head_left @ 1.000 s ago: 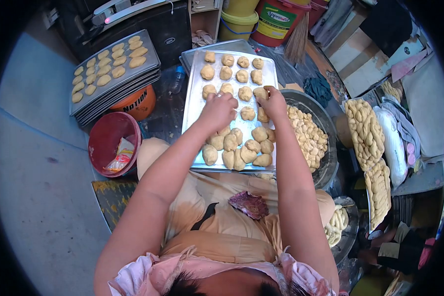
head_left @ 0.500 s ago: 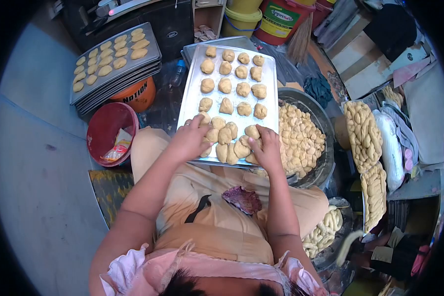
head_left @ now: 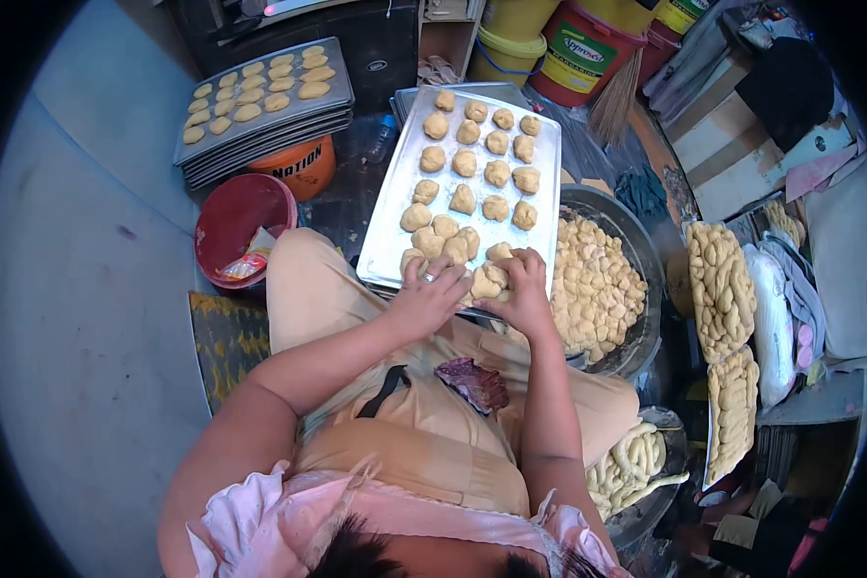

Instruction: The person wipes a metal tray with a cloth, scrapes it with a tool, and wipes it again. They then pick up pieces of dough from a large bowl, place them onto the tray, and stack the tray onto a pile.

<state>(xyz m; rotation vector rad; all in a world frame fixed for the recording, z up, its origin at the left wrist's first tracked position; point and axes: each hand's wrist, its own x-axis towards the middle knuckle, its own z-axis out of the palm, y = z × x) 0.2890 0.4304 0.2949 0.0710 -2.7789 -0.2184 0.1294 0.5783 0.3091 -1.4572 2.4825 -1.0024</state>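
A metal tray (head_left: 395,207) rests in front of me, with rows of dough balls (head_left: 464,163) over its upper part. Near its front edge lies a cluster of dough pieces (head_left: 488,280). My left hand (head_left: 432,297) is curled against the left side of that cluster, a ring on one finger. From the right, my right hand (head_left: 523,295) closes round pieces of the same cluster. Both hands are closed on dough, and the fingers partly cover the pieces. Right of the tray, a large dark tub (head_left: 648,250) holds many more dough pieces.
Stacked trays (head_left: 270,144) with flattened dough stand at the back left above an orange bucket (head_left: 308,171). A red bin (head_left: 246,217) is at the left. Long dough-laden trays (head_left: 722,289) and a basin of dough strips (head_left: 636,467) lie at the right.
My left hand has moved right and toward me, closer to my right hand. Some dough pieces at the front are gathered more tightly. The whole view has shifted slightly.
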